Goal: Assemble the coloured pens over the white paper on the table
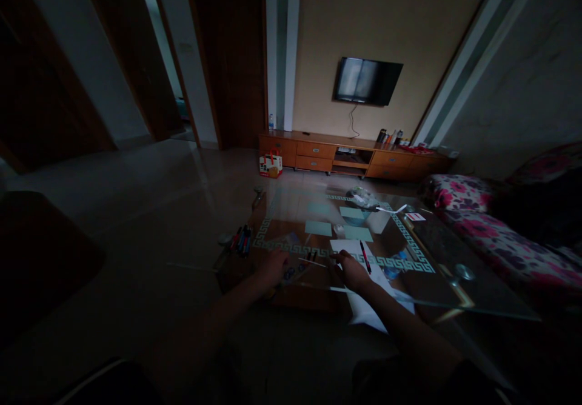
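Both my hands rest at the near edge of a glass coffee table [422, 235] in a dim room. My left hand [273, 268] lies with its fingers curled down on the glass. What it holds, if anything, is hidden. My right hand [353, 271] is closed in a pinch over a white sheet of paper [350, 248]. A thin pale stick [313, 262] lies between the two hands, close to the right fingertips. Just right of my right hand, a red and black pen [365, 257] lies on the paper.
A bunch of pens [240, 239] lies at the table's left corner. Pale green cards [318, 228] and a crumpled bag [361, 197] are farther back. A flowered sofa [491, 229] stands right. A wooden TV cabinet [350, 156] and wall TV [367, 81] are beyond.
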A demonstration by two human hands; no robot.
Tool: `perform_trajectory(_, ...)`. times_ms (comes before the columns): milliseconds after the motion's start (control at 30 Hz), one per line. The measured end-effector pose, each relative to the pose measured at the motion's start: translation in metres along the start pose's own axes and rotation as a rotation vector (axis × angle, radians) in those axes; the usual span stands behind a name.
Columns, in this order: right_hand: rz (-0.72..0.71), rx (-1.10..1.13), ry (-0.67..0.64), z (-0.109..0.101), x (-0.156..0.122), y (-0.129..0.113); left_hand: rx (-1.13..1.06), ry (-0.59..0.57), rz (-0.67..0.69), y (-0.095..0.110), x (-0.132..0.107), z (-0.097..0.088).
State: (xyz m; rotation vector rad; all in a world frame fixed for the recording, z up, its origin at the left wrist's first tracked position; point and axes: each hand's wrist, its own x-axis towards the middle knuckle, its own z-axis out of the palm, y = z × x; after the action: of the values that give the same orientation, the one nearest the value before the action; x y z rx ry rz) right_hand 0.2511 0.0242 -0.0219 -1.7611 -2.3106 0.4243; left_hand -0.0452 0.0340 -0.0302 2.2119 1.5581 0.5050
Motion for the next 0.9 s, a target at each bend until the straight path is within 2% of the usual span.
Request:
perform_trajectory(300,0.014,-0.004,0.015,-0.002,-0.001,-0.006,-0.278,0.185,-0.101,0.020,0.001,-0.007)
perform_trajectory(400,0.008,-0.004,0.016,-0.003,-0.002,-0.009,-0.384,0.215,-0.094,0.025,0.000,-0.003)
perform_trajectory(500,0.004,-0.002,0.021,-0.004,-0.002,-0.011,-0.454,0.197,-0.048,0.029,-0.002,0.002)
perform_trajectory(633,0.015,0.011,0.019,-0.006,-0.003,-0.013,-0.438,0.168,-0.031,0.034,-0.005,0.005)
perform_trajectory(900,-0.022,0.017,0.005,-0.005,-0.003,-0.015,-0.391,0.205,0.029,0.037,-0.008,0.002)
